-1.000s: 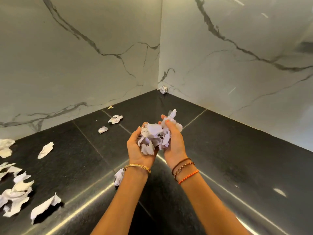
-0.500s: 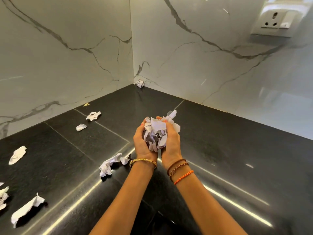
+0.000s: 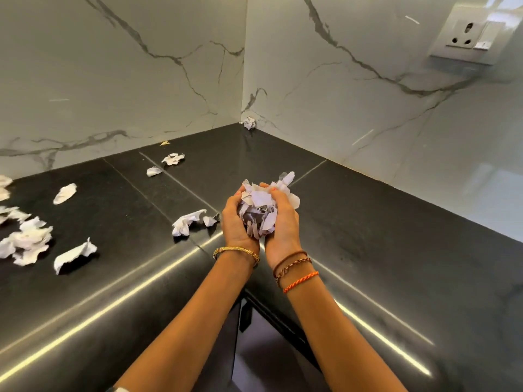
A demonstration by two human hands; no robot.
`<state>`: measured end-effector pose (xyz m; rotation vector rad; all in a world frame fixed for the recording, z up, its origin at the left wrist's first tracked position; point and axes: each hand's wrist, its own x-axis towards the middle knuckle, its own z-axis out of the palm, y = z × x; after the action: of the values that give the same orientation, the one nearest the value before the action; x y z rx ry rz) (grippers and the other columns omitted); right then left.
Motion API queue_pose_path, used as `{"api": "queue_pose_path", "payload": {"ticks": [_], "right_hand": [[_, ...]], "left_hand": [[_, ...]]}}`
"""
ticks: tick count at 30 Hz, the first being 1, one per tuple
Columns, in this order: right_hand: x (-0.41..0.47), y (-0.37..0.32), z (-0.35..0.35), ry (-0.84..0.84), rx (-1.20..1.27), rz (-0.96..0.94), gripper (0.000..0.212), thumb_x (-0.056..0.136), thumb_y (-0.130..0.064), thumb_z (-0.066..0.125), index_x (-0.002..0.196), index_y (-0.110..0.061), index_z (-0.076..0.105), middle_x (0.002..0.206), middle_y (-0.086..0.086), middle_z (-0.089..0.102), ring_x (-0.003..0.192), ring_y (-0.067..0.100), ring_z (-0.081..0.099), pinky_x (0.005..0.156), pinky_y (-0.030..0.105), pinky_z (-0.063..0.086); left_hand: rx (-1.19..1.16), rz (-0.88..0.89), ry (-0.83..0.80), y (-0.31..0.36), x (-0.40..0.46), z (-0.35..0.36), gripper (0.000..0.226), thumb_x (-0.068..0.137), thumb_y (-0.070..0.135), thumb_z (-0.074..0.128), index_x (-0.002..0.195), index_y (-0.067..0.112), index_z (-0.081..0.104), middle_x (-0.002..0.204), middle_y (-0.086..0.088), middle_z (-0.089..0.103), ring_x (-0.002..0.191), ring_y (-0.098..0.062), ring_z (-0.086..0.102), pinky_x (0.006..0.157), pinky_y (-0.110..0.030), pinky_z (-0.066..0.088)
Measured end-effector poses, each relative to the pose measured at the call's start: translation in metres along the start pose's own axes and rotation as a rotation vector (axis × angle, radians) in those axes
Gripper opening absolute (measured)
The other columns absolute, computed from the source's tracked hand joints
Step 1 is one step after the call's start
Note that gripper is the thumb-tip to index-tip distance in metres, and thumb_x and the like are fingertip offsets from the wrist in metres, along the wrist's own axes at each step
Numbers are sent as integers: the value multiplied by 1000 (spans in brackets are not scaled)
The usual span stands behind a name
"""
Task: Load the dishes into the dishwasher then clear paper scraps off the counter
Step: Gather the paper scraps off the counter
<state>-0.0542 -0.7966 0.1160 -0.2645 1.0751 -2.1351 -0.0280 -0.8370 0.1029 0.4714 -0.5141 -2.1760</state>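
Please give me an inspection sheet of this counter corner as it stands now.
Surface: black counter, glossy, with light streaks near its front edge.
Job's things: paper wad cupped between both hands; loose scraps lie at the left, one crumpled scrap in the far corner, torn scrap beside the left hand.
Clutter: small yellowish fleck by the wall.
Hands: left hand and right hand both curl round the wad.
Cables: nothing seen.
Surroundings: marble walls; wall socket upper right.
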Motion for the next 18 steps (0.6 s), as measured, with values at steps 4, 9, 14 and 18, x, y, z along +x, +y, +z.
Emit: {"api": "queue_pose_path", "payload": {"ticks": [4, 9, 14, 18], "right_hand": [[-31, -3, -9, -82, -87, 64, 15, 91, -15, 53, 89, -9, 67, 74, 2, 70, 72, 16, 67, 68, 27, 56], [-82, 7, -26, -189, -133, 204, 12, 88, -15, 55, 88, -10, 67, 80, 7, 70, 73, 19, 67, 69, 29, 54], [-153, 52, -25, -355, -201, 419, 17, 90, -12, 54, 102, -6, 64, 89, 9, 68, 79, 19, 65, 69, 26, 54], [-220, 93, -22, -448, -289, 623, 9, 89, -12, 56, 93, -12, 64, 84, 6, 67, 75, 17, 65, 69, 27, 54]], "left_hand": [[-47, 79, 14, -3, -36, -9, 27, 92, 22, 42, 82, 7, 62, 69, -5, 69, 65, -16, 67, 62, -22, 56], [-78, 157, 90, -10, -105, -28, 30, 92, 24, 40, 84, 6, 62, 72, -7, 68, 66, -17, 67, 65, -23, 56], [-98, 367, 301, 4, -181, -87, 26, 93, 21, 43, 86, 7, 64, 79, -8, 69, 73, -18, 68, 71, -26, 56], [-127, 480, 537, 18, -248, -142, 29, 90, 23, 49, 106, 2, 61, 99, -15, 64, 89, -24, 63, 84, -33, 52]]}}
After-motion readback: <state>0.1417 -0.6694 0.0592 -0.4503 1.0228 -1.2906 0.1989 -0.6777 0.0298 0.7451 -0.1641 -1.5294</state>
